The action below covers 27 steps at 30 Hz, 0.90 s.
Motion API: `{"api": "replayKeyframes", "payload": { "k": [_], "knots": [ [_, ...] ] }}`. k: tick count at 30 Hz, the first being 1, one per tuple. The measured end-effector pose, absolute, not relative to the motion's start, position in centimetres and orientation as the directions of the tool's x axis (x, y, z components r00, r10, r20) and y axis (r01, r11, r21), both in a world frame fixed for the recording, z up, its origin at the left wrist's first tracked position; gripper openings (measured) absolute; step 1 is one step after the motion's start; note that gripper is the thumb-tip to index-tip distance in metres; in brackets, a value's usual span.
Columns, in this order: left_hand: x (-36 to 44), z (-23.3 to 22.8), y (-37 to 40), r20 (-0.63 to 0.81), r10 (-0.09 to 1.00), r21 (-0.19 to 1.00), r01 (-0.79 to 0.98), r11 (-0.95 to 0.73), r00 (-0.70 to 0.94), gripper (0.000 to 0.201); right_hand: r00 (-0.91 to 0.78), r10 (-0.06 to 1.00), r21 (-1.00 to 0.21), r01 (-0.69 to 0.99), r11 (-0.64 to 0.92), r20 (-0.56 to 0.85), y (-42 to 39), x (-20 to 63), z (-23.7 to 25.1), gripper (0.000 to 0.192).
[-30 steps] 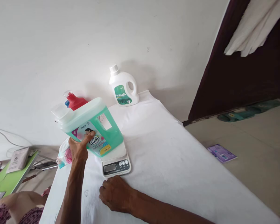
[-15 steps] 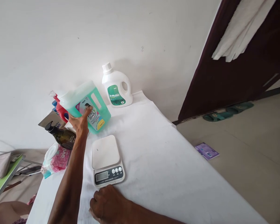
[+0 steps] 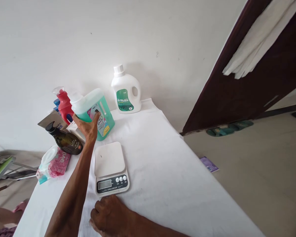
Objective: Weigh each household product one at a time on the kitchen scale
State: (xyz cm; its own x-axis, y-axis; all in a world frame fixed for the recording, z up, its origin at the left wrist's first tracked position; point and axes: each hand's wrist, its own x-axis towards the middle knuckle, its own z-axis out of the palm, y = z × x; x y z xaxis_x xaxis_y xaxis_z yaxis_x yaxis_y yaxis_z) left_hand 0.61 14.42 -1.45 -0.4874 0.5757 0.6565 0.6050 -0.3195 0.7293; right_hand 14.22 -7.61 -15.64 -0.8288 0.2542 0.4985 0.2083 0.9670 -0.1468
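My left hand [image 3: 88, 127] is wrapped around a translucent bottle of green liquid detergent [image 3: 109, 115], thumb across its label. The bottle leans a little to the left; whether its base fully meets the cloth is hard to tell. In front of it lies a white digital kitchen scale [image 3: 110, 159], with nothing on its plate apart from a small dark mark and a blank-looking display. My right hand [image 3: 111, 215] rests closed on the cloth just before the scale's near edge, with nothing visible in it. A white laundry detergent bottle [image 3: 136, 107] stands upright behind, near the wall.
On the left of the white-covered table [image 3: 167, 171] stand a red bottle [image 3: 64, 104], a dark pump bottle [image 3: 68, 143], a box [image 3: 75, 131] and a pink wipes pack [image 3: 60, 164]. A person's bare leg [image 3: 2, 217] shows lower left. Slippers [image 3: 219, 132] lie on the floor.
The green detergent bottle has tipped back toward upright in my left hand, and the red bottle behind shows more. My right hand stays by the scale; the view has shifted slightly.
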Motion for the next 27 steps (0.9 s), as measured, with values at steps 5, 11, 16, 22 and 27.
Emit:
{"api": "replayKeyframes", "payload": {
  "k": [5, 11, 16, 22, 27],
  "knots": [
    [1.9, -0.4, 8.9, 0.765, 0.442, 0.606, 0.755, -0.249, -0.468, 0.102, -0.850, 0.218, -0.131, 0.176, 0.976, 0.480, -8.3, 14.3, -15.4, 0.040],
    [1.0, -5.8, -3.5, 0.578, 0.686, 0.701, 0.700, -0.139, -0.442, 0.048, -0.659, 0.231, -0.227, 0.093, 0.969, 0.716, -4.8, 18.5, -8.3, 0.040],
    [-1.2, -9.5, -7.1, 0.204, 0.835, 0.838, 0.531, 0.121, -0.511, 0.047, -0.146, 0.660, -0.554, 0.429, 0.714, 0.737, 10.7, 23.7, -0.1, 0.030],
    [-1.8, -9.7, -6.1, 0.118, 0.870, 0.876, 0.463, 0.136, -0.478, 0.047, 0.295, 0.864, -0.887, 0.352, 0.299, 0.409, 28.5, 24.3, -0.5, 0.079],
    [-1.6, -9.7, -6.0, 0.080, 0.880, 0.887, 0.437, 0.152, -0.467, 0.045, 0.297, 0.920, -0.946, 0.272, 0.177, 0.257, 32.9, 24.0, -2.0, 0.068]
  ]
}}
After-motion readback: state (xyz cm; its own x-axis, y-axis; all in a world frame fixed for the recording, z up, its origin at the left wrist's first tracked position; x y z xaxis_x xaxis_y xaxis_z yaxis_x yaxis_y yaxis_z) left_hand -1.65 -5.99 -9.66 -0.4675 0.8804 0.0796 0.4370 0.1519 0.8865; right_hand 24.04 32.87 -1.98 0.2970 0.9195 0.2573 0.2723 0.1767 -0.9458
